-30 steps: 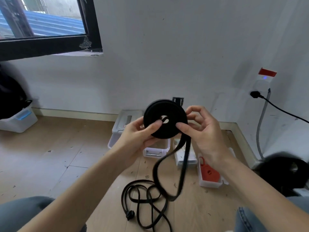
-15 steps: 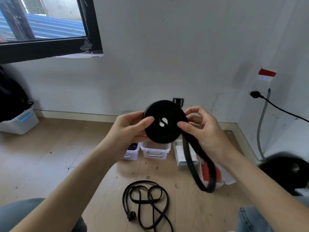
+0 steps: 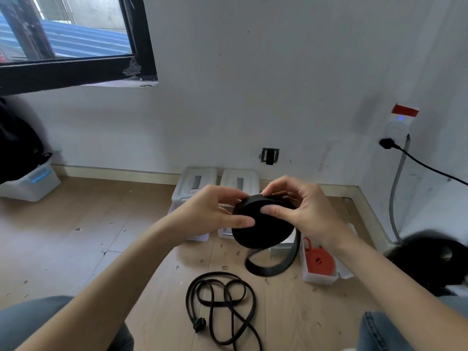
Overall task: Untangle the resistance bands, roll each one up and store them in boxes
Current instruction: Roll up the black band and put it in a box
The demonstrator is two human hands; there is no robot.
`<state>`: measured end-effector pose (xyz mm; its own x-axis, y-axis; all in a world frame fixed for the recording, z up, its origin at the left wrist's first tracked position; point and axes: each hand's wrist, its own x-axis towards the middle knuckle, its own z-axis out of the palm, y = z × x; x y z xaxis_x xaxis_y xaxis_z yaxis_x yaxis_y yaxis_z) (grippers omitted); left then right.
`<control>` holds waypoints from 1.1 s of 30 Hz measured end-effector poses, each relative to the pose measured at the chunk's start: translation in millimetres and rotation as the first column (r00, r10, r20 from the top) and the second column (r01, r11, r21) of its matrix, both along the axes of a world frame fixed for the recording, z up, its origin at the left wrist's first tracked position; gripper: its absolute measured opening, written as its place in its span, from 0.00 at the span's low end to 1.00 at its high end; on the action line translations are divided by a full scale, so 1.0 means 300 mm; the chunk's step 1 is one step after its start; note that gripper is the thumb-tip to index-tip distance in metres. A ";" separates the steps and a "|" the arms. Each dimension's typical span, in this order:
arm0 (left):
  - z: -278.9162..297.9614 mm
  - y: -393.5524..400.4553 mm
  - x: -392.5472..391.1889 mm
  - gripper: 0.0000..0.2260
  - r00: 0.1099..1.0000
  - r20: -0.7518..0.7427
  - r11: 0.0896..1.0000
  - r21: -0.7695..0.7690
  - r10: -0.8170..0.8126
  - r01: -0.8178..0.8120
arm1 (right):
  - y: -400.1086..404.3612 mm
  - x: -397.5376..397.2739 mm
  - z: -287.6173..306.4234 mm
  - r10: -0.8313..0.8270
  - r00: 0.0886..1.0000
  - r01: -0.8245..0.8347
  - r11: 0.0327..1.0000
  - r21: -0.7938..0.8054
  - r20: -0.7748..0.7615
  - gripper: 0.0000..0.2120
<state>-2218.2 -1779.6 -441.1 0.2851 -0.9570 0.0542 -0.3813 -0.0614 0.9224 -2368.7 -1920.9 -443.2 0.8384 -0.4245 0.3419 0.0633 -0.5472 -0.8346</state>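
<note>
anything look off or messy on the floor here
Yes: a thin black band lies in a tangled heap on the wooden floor, knotted at one end. The wide black band in both hands is not fully rolled; its tail hangs in a loose loop.

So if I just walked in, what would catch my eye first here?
Probably the thick black roll of band held up mid-frame by the left hand and right hand, with a loose tail looping down below it. Next, the tangled thin black band lying on the wooden floor nearer the person, and the bright red rolled band sitting in an open white box to the right.
</note>
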 end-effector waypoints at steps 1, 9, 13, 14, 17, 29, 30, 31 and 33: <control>-0.003 -0.002 -0.006 0.10 1.000 0.006 1.000 0.000 -0.006 0.006 | 0.008 0.004 -0.005 0.007 1.000 -0.007 1.000 0.008 0.018 0.11; 0.061 0.055 0.044 0.10 0.939 -0.318 0.983 -0.088 0.128 -0.164 | -0.012 -0.011 0.007 0.141 0.985 -0.171 0.874 0.454 0.100 0.18; 0.045 0.042 0.028 0.16 0.830 -0.538 0.964 -0.106 0.150 -0.243 | 0.010 0.010 -0.007 -0.043 0.973 -0.090 0.833 0.546 0.225 0.14; 0.027 0.028 0.013 0.16 0.791 -0.587 0.955 -0.100 0.170 -0.279 | 0.020 0.016 -0.017 -0.082 0.972 -0.047 0.851 0.522 0.222 0.13; -0.058 -0.009 -0.039 0.16 0.632 -0.736 0.905 -0.064 0.241 -0.420 | 0.044 0.032 -0.067 -0.095 0.986 0.025 0.892 0.451 0.134 0.16; -0.205 -0.107 0.042 0.17 0.792 -0.595 0.987 0.009 0.136 -0.163 | -0.074 0.085 -0.116 -0.051 0.981 0.086 0.979 0.184 -0.187 0.19; -0.232 -0.116 0.048 0.16 0.730 -0.664 0.976 0.002 0.163 -0.217 | -0.093 0.104 -0.129 -0.085 0.978 0.129 0.965 0.230 -0.190 0.16; -0.262 -0.127 0.056 0.16 0.665 -0.719 0.959 0.010 0.205 -0.284 | -0.108 0.126 -0.148 -0.089 0.973 0.144 0.956 0.255 -0.215 0.14; -0.334 -0.150 0.066 0.16 0.522 -0.791 0.899 0.080 0.320 -0.430 | -0.113 0.175 -0.224 -0.022 0.956 0.117 0.942 0.314 -0.292 0.12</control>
<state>-2198.4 -1824.6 -541.3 0.6005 -0.7530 -0.2691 0.5071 0.0984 0.8563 -2316.0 -1954.7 -510.4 0.8435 -0.5326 -0.0690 -0.2272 -0.2374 -0.9445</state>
